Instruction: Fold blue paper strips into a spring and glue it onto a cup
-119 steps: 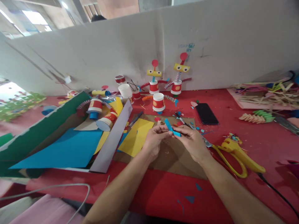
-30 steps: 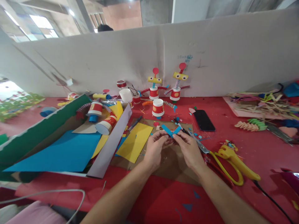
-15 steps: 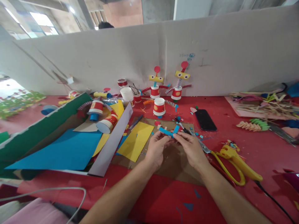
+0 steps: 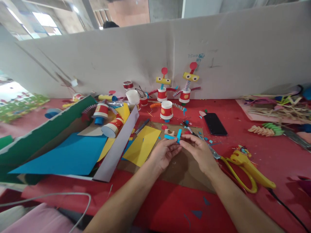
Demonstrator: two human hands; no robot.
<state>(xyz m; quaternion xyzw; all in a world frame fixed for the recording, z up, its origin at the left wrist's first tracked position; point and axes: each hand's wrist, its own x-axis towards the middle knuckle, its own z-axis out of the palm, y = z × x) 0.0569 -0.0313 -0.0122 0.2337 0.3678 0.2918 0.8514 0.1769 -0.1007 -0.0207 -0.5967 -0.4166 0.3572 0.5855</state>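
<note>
Between my fingertips is a folded strip of blue paper [image 4: 179, 134], one end pointing left and the other standing up. My left hand [image 4: 165, 153] pinches it from the left, near the fold. From the right, my right hand [image 4: 198, 149] grips it between thumb and fingers. Both hands are above a brown cardboard sheet [image 4: 189, 179]. Just beyond them a paper-cup figure [image 4: 167, 110] with an orange and a striped folded-paper arm stands upside down. Left of my hands lies a yellow paper sheet [image 4: 143, 145].
Scissors with yellow handles [image 4: 251, 186] and a yellow glue gun [image 4: 252, 168] lie at the right, near a black phone [image 4: 215, 124]. A green-sided box [image 4: 48, 134] with a blue sheet [image 4: 65, 155] fills the left. Two cup robots [image 4: 162, 94] lean near the white partition [image 4: 109, 61].
The blue strip's right-hand end has swung more upright, and its fold is pressed closer between my fingers. My left fingers have opened out slightly below it. The view has shifted a little.
</note>
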